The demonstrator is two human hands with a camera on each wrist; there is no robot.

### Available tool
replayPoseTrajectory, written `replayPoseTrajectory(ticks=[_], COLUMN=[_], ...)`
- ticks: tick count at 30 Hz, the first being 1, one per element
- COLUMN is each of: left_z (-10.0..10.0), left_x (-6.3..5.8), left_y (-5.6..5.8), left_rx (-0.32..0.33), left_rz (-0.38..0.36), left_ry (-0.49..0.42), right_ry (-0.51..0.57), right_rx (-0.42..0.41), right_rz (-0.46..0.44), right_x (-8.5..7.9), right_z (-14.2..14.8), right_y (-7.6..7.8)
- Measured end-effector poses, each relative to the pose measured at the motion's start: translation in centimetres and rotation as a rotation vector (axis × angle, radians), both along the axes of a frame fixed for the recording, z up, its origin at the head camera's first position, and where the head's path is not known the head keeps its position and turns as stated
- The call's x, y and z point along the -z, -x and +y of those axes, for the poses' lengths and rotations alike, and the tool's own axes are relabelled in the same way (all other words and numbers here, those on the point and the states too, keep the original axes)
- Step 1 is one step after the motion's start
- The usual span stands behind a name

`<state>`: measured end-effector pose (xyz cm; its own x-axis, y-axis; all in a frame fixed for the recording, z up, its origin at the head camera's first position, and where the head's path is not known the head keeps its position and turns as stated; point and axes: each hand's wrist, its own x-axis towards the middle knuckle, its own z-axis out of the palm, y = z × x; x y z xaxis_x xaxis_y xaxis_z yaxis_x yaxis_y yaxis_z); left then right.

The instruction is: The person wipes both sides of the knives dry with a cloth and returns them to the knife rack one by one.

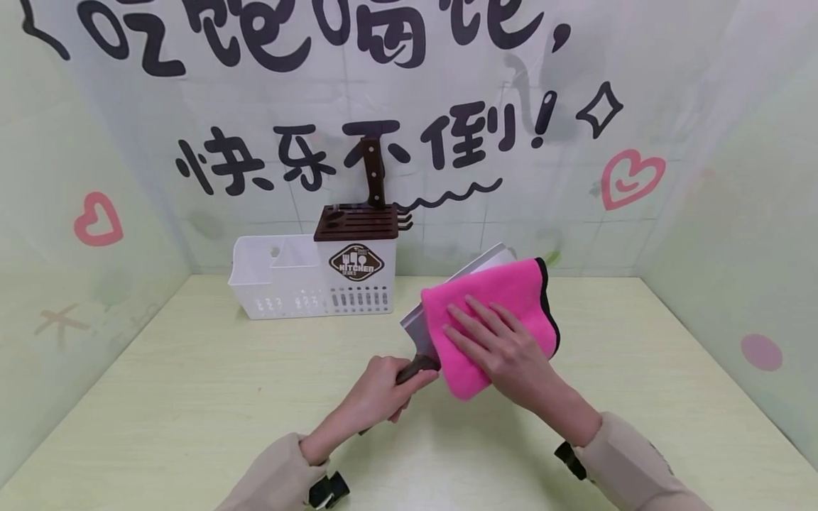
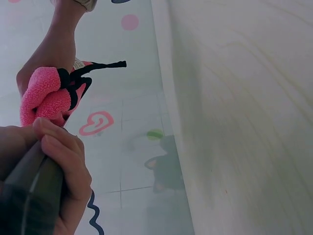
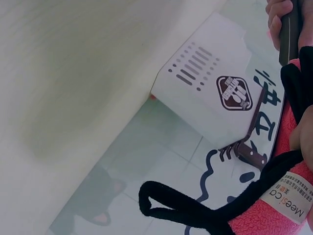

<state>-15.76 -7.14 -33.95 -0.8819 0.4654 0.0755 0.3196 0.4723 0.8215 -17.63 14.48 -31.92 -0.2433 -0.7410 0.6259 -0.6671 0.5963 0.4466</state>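
My left hand (image 1: 383, 392) grips the dark handle (image 1: 418, 367) of a cleaver, which is raised off the table. Its broad grey blade (image 1: 418, 328) slants up and to the right, mostly hidden under a bright pink cloth (image 1: 533, 298) with black edging. On top of the cloth lie the spread fingers of my right hand (image 1: 505, 348). In the right wrist view its thumb (image 3: 305, 139) sits on the cloth's other side, near a white label (image 3: 289, 196), so the cloth is held folded about the blade. The left wrist view shows the fingers (image 2: 68, 161) curled round the handle.
At the back left of the pale wooden table (image 1: 160, 411) stands a white knife rack (image 1: 354, 294) with a brown slotted top. A brown-handled knife (image 1: 373, 174) stands upright in it. Joined to its left is a white open bin (image 1: 262, 280). Printed walls enclose the table.
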Motion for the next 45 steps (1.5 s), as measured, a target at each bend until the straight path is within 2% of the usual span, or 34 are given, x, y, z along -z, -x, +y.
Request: replayPoseTrajectory(ticks=[11,23,38,45], left_z=[-0.5,-0.9,-1.1,-1.1], left_x=[0.2,0.2,-0.1,-0.1], left_y=[-0.1,0.0,0.0,0.0], left_rx=[-0.023,-0.032,-0.025,-0.021], left_rz=[0.003,0.042,0.045,0.048], left_ry=[-0.021,-0.014,-0.017,-0.009], right_ry=[0.088,0.173,0.284,0.279], right_rx=[0.008,0.037,0.076,0.087], right_rz=[-0.003,-0.004,-0.013,0.01], right_x=[-0.4,-0.9,-0.8,-0.8], right_z=[1.5,2.9,3.9,3.9], right_y=[1.3,2.2,2.3,2.1])
